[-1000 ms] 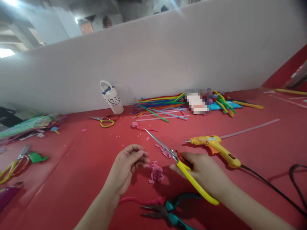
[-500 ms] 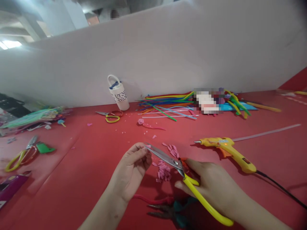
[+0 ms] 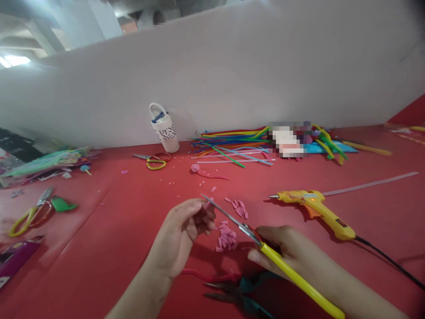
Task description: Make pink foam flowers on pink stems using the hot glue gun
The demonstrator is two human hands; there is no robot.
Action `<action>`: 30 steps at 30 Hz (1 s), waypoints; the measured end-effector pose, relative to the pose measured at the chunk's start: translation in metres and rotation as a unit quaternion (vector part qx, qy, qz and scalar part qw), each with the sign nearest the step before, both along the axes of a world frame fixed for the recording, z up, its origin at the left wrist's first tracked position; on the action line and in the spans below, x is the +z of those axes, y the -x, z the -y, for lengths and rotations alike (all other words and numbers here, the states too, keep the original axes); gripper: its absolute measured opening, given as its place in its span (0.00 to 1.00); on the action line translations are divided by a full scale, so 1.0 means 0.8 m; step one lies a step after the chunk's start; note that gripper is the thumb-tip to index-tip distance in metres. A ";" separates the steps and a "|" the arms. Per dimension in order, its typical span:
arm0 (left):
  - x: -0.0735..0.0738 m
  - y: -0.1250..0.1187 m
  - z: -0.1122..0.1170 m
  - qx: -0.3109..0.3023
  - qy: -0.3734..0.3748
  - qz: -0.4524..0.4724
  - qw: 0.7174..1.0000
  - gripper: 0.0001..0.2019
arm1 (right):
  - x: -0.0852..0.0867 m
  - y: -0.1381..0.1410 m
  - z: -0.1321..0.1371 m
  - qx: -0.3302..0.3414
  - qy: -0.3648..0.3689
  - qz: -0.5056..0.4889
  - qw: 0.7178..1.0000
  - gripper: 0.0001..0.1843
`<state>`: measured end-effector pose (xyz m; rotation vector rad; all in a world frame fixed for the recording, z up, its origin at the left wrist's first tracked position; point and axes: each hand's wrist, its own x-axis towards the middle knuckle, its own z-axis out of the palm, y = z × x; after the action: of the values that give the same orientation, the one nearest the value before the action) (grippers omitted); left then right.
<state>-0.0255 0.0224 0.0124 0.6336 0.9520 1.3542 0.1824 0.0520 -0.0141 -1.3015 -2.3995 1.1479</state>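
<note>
My left hand (image 3: 187, 230) pinches a small pink strip (image 3: 209, 204) between thumb and fingertips. In my right hand (image 3: 288, 248) is a pair of scissors (image 3: 242, 226) with yellow and red handles, its blades lying against the pink strip. Beneath the blades lies a heap of cut pink pieces (image 3: 226, 238), with a smaller cluster of pink pieces (image 3: 239, 208) just beyond. Below my hands are pliers (image 3: 232, 292) with dark jaws and teal handles, beside a pink stem (image 3: 202, 275); my right hand partly covers the pliers.
A yellow glue gun (image 3: 315, 208) with a clear stick lies at right, its cord trailing off. Further back are a white tumbler (image 3: 168, 135), scissors (image 3: 154, 160), a pink flower (image 3: 195, 168) and colourful pipe cleaners (image 3: 229, 144). More scissors (image 3: 36, 212) lie at left.
The scissors have turned, so the blades now show edge-on and their tips reach past the left fingertips. The left fingers have shifted slightly, and more of the pink strip shows.
</note>
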 end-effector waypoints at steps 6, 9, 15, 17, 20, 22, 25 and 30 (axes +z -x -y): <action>0.000 0.000 -0.003 0.000 0.031 -0.071 0.997 0.04 | -0.001 -0.002 -0.001 0.005 0.015 -0.014 1.000 0.23; 0.000 0.000 -0.004 0.008 0.036 -0.071 0.997 0.04 | -0.001 -0.002 -0.001 0.022 0.017 -0.014 1.000 0.24; 0.000 0.002 -0.004 0.007 0.040 -0.055 0.998 0.04 | 0.001 -0.002 0.003 0.050 0.004 0.024 0.998 0.22; 0.001 0.002 -0.004 0.006 0.040 -0.051 0.998 0.03 | 0.001 -0.002 0.004 0.048 -0.004 0.036 0.998 0.22; 0.001 0.003 -0.003 0.006 0.038 -0.051 0.998 0.03 | 0.002 -0.002 0.005 0.043 -0.014 0.036 0.998 0.22; 0.002 0.003 -0.003 0.005 0.037 -0.056 0.998 0.04 | 0.002 -0.001 0.004 0.042 -0.015 0.026 0.999 0.22; 0.002 0.004 -0.003 0.004 0.035 -0.060 0.998 0.05 | 0.003 0.001 0.004 0.038 -0.006 0.020 0.999 0.22; 0.001 0.007 -0.004 0.005 0.039 -0.077 0.996 0.05 | 0.004 0.004 0.004 0.010 -0.001 0.031 0.999 0.22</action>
<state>-0.0311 0.0253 0.0131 0.6809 1.1279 1.2848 0.1791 0.0486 -0.0112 -1.3341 -2.4633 1.1253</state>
